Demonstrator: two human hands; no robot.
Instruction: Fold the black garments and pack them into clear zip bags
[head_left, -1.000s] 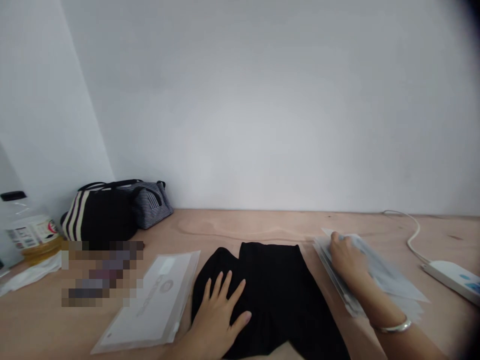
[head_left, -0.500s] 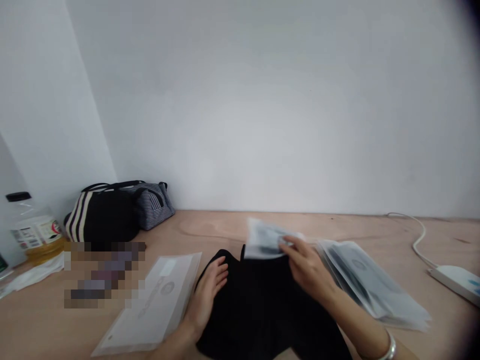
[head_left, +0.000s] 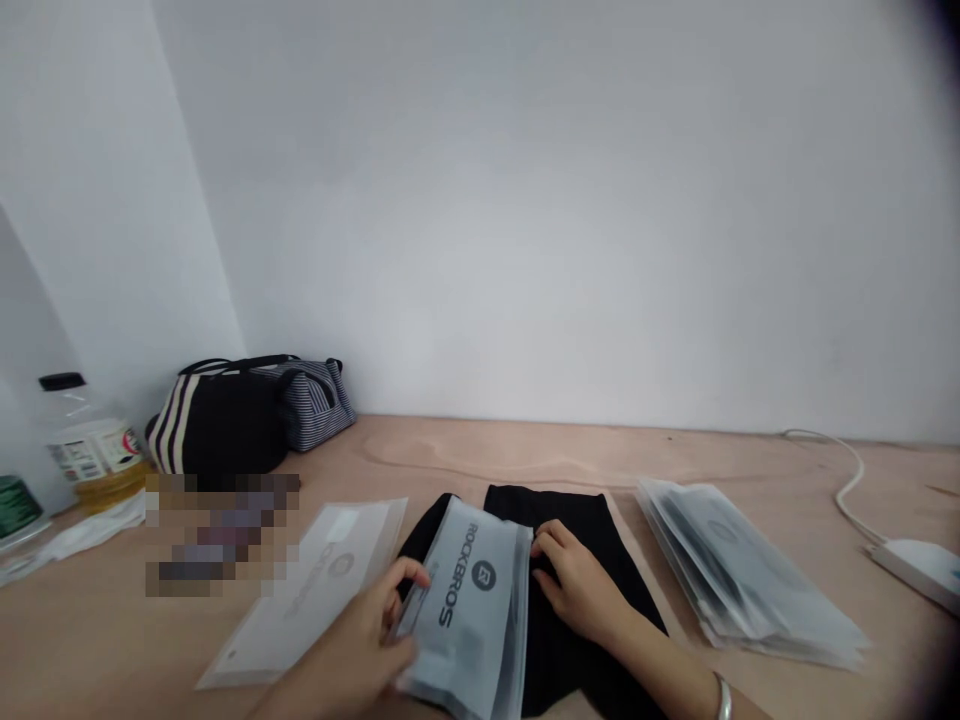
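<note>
A frosted plastic bag printed ROCKBROS lies slanted over a black garment, with dark contents showing faintly through it. My left hand grips the bag's left edge between thumb and fingers. At the bag's upper right edge, the curled fingers of my right hand close on its rim, just above the black cloth. Left of the garment, a flat frosted bag with the same kind of print lies on the table. Several filled frosted bags are stacked to the right.
A clear bottle of yellow liquid stands at far left near a green-labelled container and white tissue. Black and striped bags sit against the wall. A white power strip with its cable lies at right.
The bag in my right hand has come down and nearer, from the garment's top edge onto the garment. My left hand, earlier open on the cloth, now grips the bag.
</note>
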